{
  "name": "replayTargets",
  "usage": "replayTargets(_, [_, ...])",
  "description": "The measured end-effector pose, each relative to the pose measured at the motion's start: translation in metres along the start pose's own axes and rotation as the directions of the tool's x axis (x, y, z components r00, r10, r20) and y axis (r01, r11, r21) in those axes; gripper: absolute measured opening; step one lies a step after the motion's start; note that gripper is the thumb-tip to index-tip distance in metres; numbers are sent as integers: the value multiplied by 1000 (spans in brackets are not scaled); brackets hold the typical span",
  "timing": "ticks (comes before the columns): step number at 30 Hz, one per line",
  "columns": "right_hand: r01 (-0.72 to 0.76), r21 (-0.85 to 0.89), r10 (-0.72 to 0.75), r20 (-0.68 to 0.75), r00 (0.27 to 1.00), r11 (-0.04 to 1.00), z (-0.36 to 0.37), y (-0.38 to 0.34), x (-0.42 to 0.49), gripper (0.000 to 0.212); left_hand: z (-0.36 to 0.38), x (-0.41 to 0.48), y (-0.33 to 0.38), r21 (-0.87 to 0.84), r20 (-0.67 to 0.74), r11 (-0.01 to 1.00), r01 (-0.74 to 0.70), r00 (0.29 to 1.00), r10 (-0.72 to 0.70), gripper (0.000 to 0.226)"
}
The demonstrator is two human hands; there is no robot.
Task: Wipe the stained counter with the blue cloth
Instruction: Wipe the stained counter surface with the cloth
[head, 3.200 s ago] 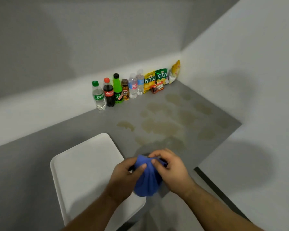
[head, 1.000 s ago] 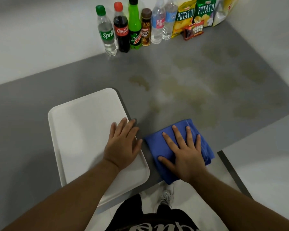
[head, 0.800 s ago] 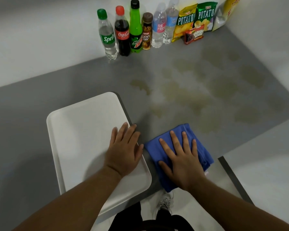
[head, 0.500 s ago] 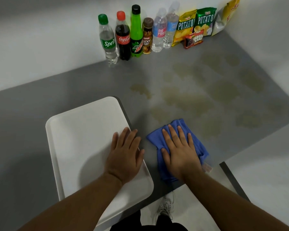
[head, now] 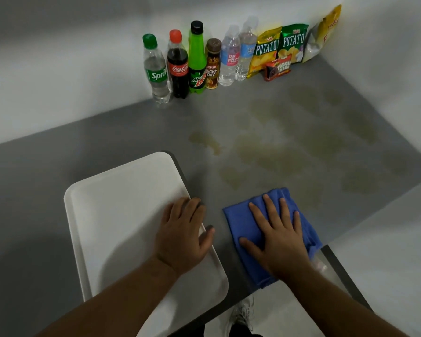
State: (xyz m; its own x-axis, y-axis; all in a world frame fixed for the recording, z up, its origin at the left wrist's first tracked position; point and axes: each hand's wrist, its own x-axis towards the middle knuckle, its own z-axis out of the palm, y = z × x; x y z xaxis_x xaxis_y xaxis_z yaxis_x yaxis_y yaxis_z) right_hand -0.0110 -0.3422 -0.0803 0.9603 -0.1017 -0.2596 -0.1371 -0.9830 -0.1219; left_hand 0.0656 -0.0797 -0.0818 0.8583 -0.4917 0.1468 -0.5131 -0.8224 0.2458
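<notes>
The blue cloth point(head: 241, 222) lies flattened on the grey counter point(head: 131, 132) near its front edge. My right hand point(head: 277, 237) presses flat on top of the cloth, fingers spread. My left hand point(head: 182, 237) rests palm down on the right rim of a white tray point(head: 117, 215), fingers over the edge. Yellowish-brown stains point(head: 277, 154) spread over the counter beyond the cloth, toward the far right corner.
Several drink bottles point(head: 187, 62) stand in a row against the back wall, with snack bags point(head: 280, 47) to their right in the corner. White walls close the counter at the back and right. The counter's front edge runs just below the cloth.
My right hand has slid the cloth slightly left and back on the counter near the front edge, and the cloth now lies flatter. My left hand stays on the tray rim.
</notes>
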Motion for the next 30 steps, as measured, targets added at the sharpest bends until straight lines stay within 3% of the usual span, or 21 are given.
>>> replayTargets(5, [-22,2,22,-4,1000,1000,-8,-21,42,88,-3,20,-8,30,-64,999,31,998,-29,53])
replayTargets(14, [134,-19,-134,-25,991,991,-1,-12,17,71,11,33,-17,26,-27,996,87,996,-86,57])
replayTargets(23, [-7,-33,6,-16,1000,999,-10,-26,70,88,8,36,-18,7,74,992,122,990,-122,65])
replayTargets(30, [186,-47,-188,-26,982,981,-5,-19,52,72,7,37,-18,-39,62,991,131,990,-128,63])
